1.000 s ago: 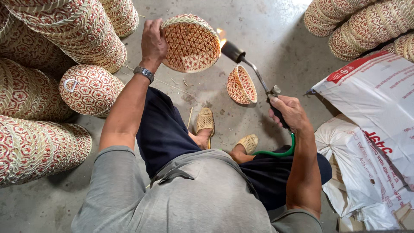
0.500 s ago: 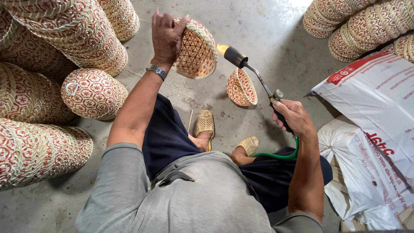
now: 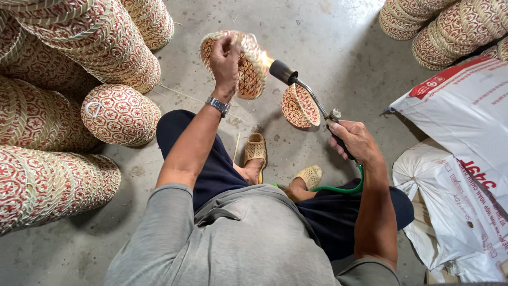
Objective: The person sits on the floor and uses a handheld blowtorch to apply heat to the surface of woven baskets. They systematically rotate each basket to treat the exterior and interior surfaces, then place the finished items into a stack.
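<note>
- Head view: a small woven basket (image 3: 241, 63) is held up over the floor, turned more on its side than half a second ago.
- It is gripped at the rim by the left hand (image 3: 226, 59).
- A gas torch (image 3: 307, 92) is held tight by the right hand (image 3: 353, 139); its flame now touches the basket's edge.
- Another small basket (image 3: 299, 106) lies on the concrete floor (image 3: 328, 42) below.
- Stacks of baskets (image 3: 79, 53) are piled nearby.

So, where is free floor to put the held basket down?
Bare concrete floor lies beyond the torch, between the basket stacks and. Crowded by the left stacks and the sacks on the right.
</note>
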